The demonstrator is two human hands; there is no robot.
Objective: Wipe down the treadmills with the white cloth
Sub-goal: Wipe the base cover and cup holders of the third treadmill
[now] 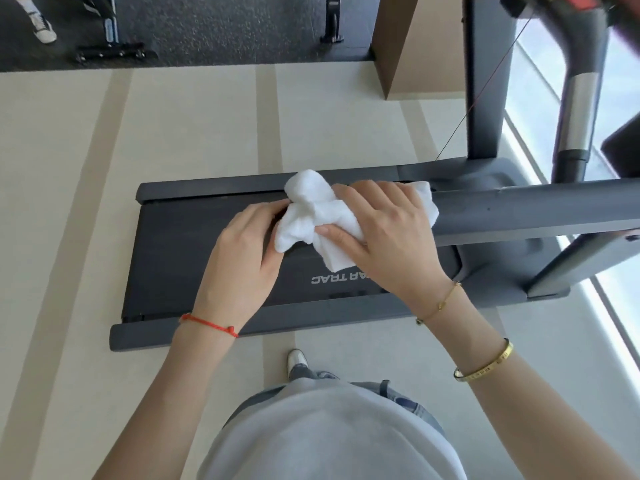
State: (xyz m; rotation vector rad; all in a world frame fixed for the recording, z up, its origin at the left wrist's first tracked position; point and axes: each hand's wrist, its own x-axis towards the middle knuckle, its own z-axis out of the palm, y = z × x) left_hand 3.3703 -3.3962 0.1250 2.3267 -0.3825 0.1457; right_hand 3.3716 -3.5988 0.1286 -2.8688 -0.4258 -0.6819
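Treadmill-wiping hinges on the crumpled white terry cloth (pixel 313 216), which sits bunched between both hands above the black walking belt (pixel 194 251) of the dark grey treadmill (pixel 485 299), near the end of the grey padded handrail (pixel 526 213). The right hand (pixel 384 233) lies palm down over the cloth, fingers curved across its top and thumb pinching a fold from below, so it holds the cloth firmly. The left hand (pixel 242 258) reaches in from the other side; its fingertips disappear under the cloth's edge and appear to grip it, though the contact itself is hidden.

The cloth looks soft, light and limp; it will fold and slump wherever it is unsupported, so the sensible hold is a bunched handful in the palm, leaving a flat pad free to press on the surface. It should drag well on the rubbery belt and slide more easily on the smooth plastic rails.

Both forearms extend forward and downward from the body, wrists roughly level, hands nearly touching. A thin red cord bracelet (pixel 207 325) circles the left wrist; a fine gold chain (pixel 440 303) and a gold bangle (pixel 485 362) sit on the right arm. Beyond the treadmill lies pale striped flooring (pixel 69 202), with dark speckled gym matting (pixel 207 26) further off.
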